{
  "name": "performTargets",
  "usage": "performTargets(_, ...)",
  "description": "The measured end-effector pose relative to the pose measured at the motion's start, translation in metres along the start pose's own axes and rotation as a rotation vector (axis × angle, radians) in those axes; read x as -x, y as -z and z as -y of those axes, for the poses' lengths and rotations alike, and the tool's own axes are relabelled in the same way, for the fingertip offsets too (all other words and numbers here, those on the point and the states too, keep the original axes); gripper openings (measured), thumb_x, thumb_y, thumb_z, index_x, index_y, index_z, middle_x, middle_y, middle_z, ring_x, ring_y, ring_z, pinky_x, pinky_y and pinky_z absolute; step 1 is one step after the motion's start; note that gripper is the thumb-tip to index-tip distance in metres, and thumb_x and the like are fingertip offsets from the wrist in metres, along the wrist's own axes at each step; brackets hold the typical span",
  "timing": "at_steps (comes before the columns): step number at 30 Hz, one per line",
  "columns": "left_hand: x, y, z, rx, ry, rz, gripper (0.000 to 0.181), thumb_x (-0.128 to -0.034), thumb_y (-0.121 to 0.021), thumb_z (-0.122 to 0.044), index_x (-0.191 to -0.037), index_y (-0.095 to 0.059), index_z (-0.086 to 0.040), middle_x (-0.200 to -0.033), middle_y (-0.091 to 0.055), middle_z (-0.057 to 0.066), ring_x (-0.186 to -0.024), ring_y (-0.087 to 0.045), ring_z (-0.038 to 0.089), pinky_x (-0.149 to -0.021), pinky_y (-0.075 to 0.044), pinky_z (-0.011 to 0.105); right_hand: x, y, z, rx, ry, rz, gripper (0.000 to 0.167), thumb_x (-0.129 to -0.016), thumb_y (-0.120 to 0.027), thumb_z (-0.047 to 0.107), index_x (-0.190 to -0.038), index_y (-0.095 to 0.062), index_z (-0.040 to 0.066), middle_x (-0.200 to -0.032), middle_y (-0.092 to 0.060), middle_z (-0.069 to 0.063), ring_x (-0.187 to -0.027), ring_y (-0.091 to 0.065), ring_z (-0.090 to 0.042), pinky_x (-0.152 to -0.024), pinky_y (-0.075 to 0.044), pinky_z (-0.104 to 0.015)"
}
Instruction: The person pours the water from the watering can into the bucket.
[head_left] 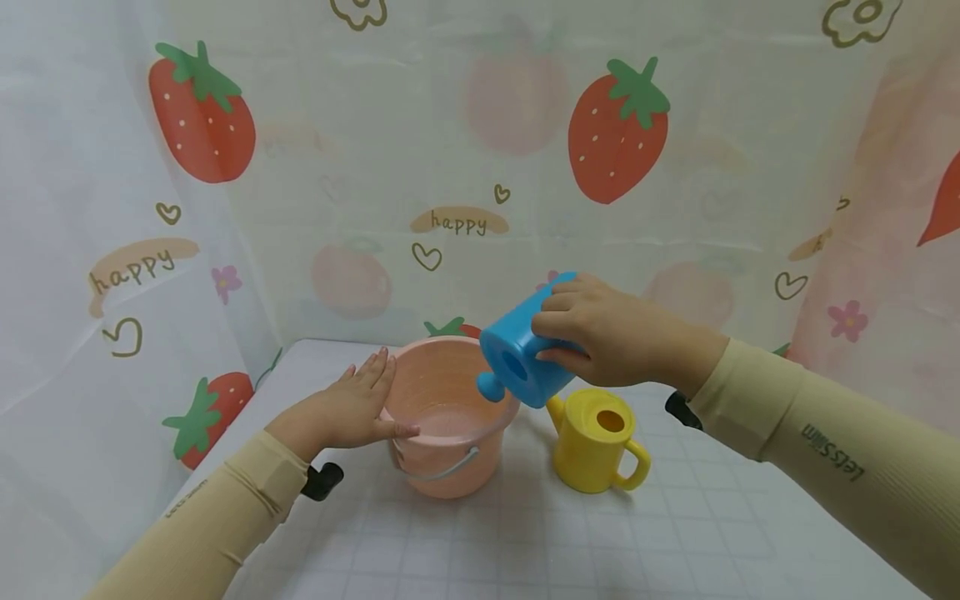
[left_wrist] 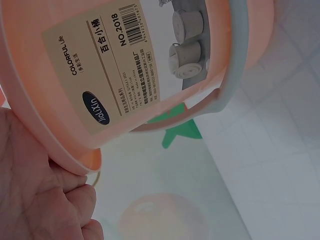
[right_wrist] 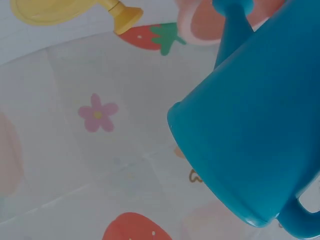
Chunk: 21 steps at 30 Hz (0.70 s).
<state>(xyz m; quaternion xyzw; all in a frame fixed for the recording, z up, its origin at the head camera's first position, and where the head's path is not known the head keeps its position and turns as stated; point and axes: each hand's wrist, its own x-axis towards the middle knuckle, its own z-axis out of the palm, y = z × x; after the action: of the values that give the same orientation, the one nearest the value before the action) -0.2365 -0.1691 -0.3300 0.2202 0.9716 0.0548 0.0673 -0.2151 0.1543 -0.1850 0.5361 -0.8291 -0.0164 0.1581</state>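
Observation:
A pink bucket (head_left: 450, 467) with a pale handle stands upright on the table. My left hand (head_left: 345, 408) rests on its left rim, fingers straight and thumb over the near edge. The left wrist view has that palm against the rim, beside the bucket's printed label (left_wrist: 110, 65). My right hand (head_left: 600, 329) grips a blue watering can (head_left: 517, 346), tilted in the air over the bucket's right side. Its spout head (head_left: 491, 387) points down into the bucket; no stream of water is discernible. In the right wrist view, the can's blue body (right_wrist: 250, 125) fills the right side.
Just right of the bucket stands a yellow watering can (head_left: 588, 450), below my right hand. A white grid-patterned cloth (head_left: 525, 542) covers the table. Curtains with strawberry prints (head_left: 618, 133) hang behind and along the sides.

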Motion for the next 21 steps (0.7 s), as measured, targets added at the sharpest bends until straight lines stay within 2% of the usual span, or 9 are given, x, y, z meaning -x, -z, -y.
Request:
performTargets(9,-0.0012,-0.0021,0.0014,-0.003,-0.005,-0.011,0.116,-0.0741,-0.037,-0.079,-0.143,-0.007,0.009,-0.15,-0.001,0.025,-0.138,-0.003,0.035,-0.109,-0.008,0.052,0.0,0.0013,-0.0005,0.005,0.023,-0.003,0.021,-0.082,-0.068,0.026,-0.077,-0.051,0.015,-0.074,-0.054,0.004,-0.08,-0.048,-0.015,-0.073,-0.038,-0.033)
performTargets(16,-0.0037,-0.0063,0.0042,-0.002,0.019,-0.011,0.113,-0.0749,-0.039,-0.078,-0.144,-0.005,0.004,-0.151,0.002,0.02,-0.139,-0.001,0.03,-0.11,-0.009,0.049,0.0017,0.0019,0.0,0.008,0.035,-0.013,0.02,-0.083,-0.067,0.026,-0.078,-0.051,0.015,-0.075,-0.054,0.004,-0.081,-0.049,-0.015,-0.078,-0.04,-0.035)
performTargets(21,-0.0007,-0.0028,0.001,0.009,0.008,-0.012,0.113,-0.0757,-0.041,-0.077,-0.144,-0.007,0.006,-0.15,0.0,0.023,-0.139,-0.003,0.033,-0.11,-0.009,0.051,0.0036,0.0011,-0.0004,0.024,0.049,-0.016,0.019,-0.083,-0.067,0.026,-0.079,-0.052,0.015,-0.075,-0.054,0.004,-0.081,-0.049,-0.015,-0.075,-0.037,-0.033)
